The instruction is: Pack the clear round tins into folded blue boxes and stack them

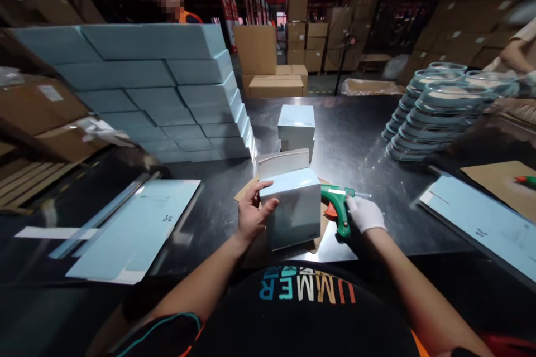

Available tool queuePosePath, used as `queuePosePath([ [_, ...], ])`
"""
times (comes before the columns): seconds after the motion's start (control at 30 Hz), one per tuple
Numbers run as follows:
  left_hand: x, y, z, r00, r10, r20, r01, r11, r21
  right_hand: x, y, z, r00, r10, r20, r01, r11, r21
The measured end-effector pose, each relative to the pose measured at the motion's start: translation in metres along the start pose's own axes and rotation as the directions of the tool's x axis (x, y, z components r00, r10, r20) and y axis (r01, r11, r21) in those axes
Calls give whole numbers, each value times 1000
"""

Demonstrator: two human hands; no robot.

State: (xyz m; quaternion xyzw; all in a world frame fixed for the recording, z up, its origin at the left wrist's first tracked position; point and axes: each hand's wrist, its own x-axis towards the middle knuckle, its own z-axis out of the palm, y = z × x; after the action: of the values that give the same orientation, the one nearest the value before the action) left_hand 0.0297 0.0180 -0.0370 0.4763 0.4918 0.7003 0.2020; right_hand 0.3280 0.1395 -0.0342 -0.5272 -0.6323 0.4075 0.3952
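Observation:
My left hand (254,213) grips the left side of a light-blue cardboard box (293,212), with fingers at its top edge and the thumb on the near face. A raised flap (285,162) stands at the box's far side. My right hand (365,214), in a white glove, has its fingers closed at the rear of a green glue gun (342,212) with an orange trigger. A clear glue stick (363,195) juts from the gun's back end. The gun's front end is hidden behind the box. Brown cardboard (316,245) lies partly under the box.
Beyond the box stands another light-blue box (296,122). A tall wall of stacked boxes (167,100) rises at left. Flat box blanks lie at left (142,223) and right (481,217). Stacked blue-rimmed clear pieces (439,117) stand at right, near another person's arm (519,53).

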Motion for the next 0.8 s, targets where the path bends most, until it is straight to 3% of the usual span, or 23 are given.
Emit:
queuePosePath([
  [0.13, 1, -4, 4, 999, 24, 21, -24, 1000, 7, 1, -25, 20, 998, -68, 8, 67, 996, 58],
  [0.27, -1, -7, 7, 995, 63, 82, -64, 998, 10, 2, -59, 60, 954, -199, 226, 147, 963, 228],
  [0.4, -3, -11, 4, 980, 108, 169, -118, 992, 45, 0, -68, 65, 921, -272, 280, 205, 947, 247],
  [0.47, -2, -13, 4, 968, 192, 164, -200, 979, 31, -1, -61, 56, 873, -376, 311, 299, 916, 268],
  [0.57, 4, -15, 3, 950, 296, 99, -288, 953, -90, -5, -45, 44, 760, -568, 318, 485, 820, 305],
  [0.63, 10, -13, -2, 939, 313, 144, -298, 947, -116, -9, -38, 39, 697, -645, 315, 568, 764, 307],
  [0.7, 16, -7, -8, 892, 328, 310, -322, 944, -71, -13, -37, 37, 649, -680, 341, 606, 733, 309],
  [0.8, 23, 2, -17, 763, 416, 494, -437, 896, -80, -16, -38, 38, 594, -705, 389, 645, 706, 294],
])
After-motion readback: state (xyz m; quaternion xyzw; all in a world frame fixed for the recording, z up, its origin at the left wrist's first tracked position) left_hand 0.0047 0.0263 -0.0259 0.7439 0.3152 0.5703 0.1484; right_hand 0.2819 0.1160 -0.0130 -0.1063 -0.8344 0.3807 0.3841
